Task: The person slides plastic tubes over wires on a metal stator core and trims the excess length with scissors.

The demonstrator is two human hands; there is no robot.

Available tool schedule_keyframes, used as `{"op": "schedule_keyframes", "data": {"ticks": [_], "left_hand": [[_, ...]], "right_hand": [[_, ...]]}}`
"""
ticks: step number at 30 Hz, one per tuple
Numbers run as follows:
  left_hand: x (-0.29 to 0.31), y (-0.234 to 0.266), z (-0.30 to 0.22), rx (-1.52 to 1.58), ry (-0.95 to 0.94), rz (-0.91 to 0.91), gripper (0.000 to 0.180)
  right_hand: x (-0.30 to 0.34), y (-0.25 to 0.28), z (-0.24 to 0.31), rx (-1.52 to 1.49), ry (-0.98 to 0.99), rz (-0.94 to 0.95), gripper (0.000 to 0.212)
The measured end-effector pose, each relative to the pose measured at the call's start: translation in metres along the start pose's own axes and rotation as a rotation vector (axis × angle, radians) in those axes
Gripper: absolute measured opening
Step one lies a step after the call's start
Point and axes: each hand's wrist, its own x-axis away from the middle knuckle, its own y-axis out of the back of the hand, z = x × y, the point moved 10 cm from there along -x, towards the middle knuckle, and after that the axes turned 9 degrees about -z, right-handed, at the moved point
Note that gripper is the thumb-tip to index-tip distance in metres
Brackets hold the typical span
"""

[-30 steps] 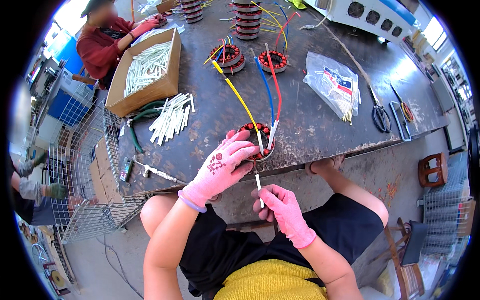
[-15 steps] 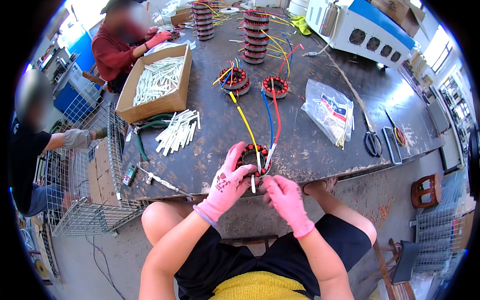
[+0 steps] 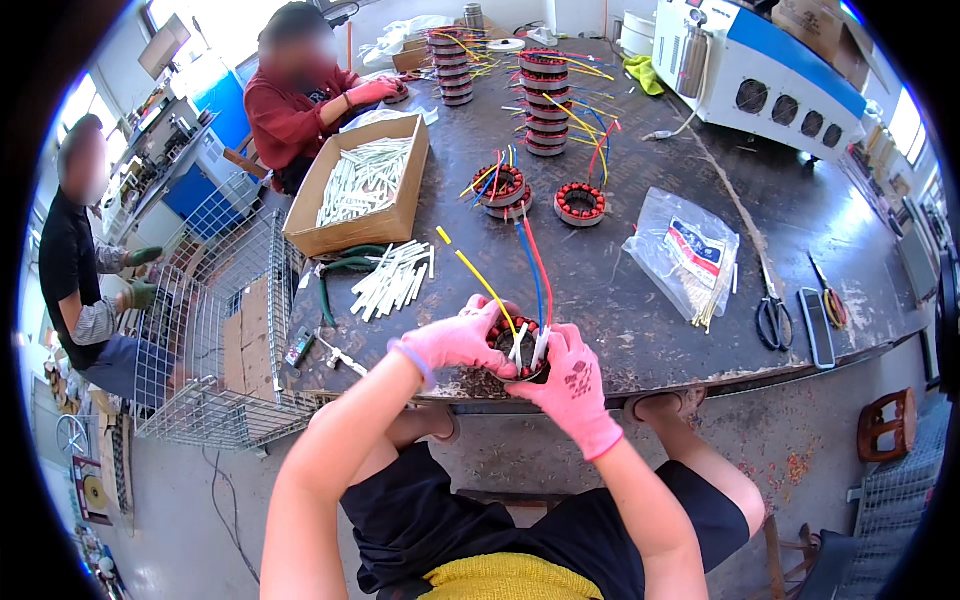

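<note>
Scuffed dark table (image 3: 600, 275) beneath cardboard box (image 3: 407, 190), white tubes (image 3: 395, 283), coil-ring stacks (image 3: 546, 112), plastic bag (image 3: 685, 255), scissors (image 3: 771, 297)

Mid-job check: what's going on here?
The left hand holds the left side of a red-wound stator at the near edge of the table; the right hand holds its right side. Its yellow lead, blue lead and red lead stand, with white sleeves at their bases. A pile of white tubes lies farther left.

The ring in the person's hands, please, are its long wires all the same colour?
No, a yellow wire, a blue wire and a red wire rise from the ring.
</note>
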Motion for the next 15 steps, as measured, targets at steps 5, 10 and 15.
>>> {"op": "schedule_keyframes", "data": {"ticks": [5, 10, 15], "left_hand": [[-0.021, -0.002, -0.006, -0.504, 0.007, 0.26, 0.101], [-0.017, 0.005, -0.013, -0.518, 0.016, 0.229, 0.104], [0.023, 0.031, -0.028, -0.31, -0.12, -0.381, 0.091]], "right_hand": [[0.012, -0.013, 0.007, 0.009, -0.065, 0.031, 0.072], [-0.032, 0.009, -0.031, -0.397, -0.125, 0.293, 0.028], [-0.053, -0.028, 0.004, -0.272, 0.194, 0.561, 0.02]]}}
